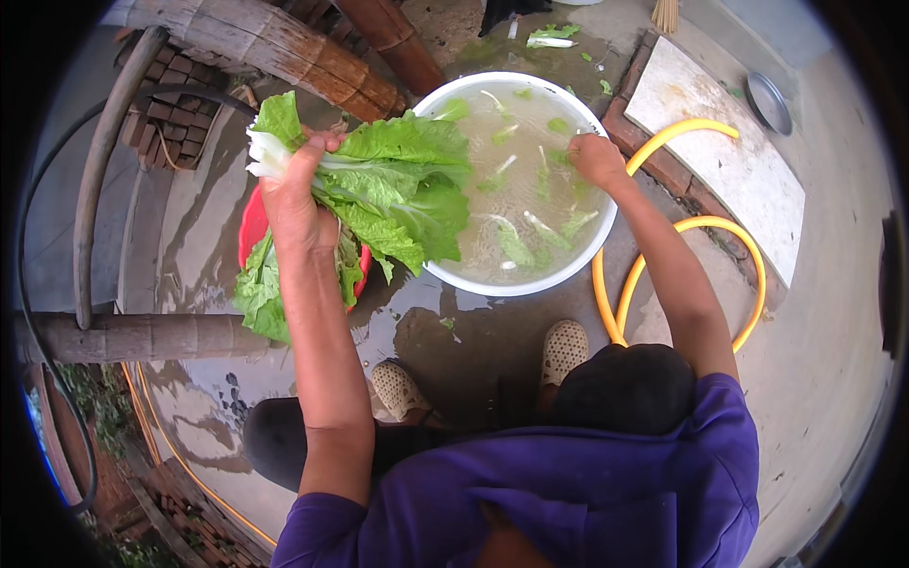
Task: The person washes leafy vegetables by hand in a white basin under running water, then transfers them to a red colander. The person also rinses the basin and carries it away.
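Observation:
My left hand [305,184] grips a bunch of leafy greens [398,177] by the white stem ends, its leaves spreading right over the rim of a white basin [522,290]. Cloudy water fills the basin, with loose leaves [511,241] floating in it. At the basin's right rim is my right hand [598,162], fingers curled; whether it holds a leaf or the rim I cannot tell. A red basin [253,224] with more greens [263,291] stands below my left forearm, partly hidden by it.
A yellow hose [753,248] loops on the right beside a white slab [717,156] edged with bricks. A metal dish [769,104] lies beyond. Bamboo poles [284,50] cross the upper left. Leaf scraps [552,37] lie on wet ground past the white basin. My feet are just below it.

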A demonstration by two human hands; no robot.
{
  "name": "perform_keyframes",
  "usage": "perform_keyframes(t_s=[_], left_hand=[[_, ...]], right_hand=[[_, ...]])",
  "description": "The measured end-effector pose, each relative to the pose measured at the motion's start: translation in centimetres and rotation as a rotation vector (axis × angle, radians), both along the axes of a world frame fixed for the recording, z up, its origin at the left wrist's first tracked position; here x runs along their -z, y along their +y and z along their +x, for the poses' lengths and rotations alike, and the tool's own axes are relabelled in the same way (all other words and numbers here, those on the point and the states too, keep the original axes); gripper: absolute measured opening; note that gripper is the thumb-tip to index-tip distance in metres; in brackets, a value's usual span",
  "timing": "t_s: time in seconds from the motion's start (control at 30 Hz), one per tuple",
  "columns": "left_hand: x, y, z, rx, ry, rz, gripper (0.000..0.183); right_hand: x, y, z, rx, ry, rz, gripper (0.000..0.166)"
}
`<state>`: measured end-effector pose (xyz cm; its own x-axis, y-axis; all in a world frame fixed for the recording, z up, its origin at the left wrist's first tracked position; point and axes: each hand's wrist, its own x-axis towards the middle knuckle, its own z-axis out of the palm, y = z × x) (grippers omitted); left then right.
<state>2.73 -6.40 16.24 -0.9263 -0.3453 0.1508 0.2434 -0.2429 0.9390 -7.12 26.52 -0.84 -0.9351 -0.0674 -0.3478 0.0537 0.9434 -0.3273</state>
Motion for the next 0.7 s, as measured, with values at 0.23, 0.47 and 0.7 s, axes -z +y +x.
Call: perform_keyframes(t_s=[0.23, 0.47, 0.7], left_hand=[[0.8, -1.5, -0.1, -0.097, 0.043, 0.135, 0.021], [1.4, -2.2, 0.6, -0.125, -0.010, 0.187, 0.019], [0.9, -0.8, 0.4, -0.044, -0.060, 0.295, 0.025]], right_hand=[[-0.8, 0.8, 0.4, -0.128, 0.154, -0.037, 0.024], [-1.1, -0.9, 1.3, -0.207, 0.059, 0.025, 0.059], [0.1, -3.8, 0.6, -0.130, 0.046, 0.139, 0.052]])
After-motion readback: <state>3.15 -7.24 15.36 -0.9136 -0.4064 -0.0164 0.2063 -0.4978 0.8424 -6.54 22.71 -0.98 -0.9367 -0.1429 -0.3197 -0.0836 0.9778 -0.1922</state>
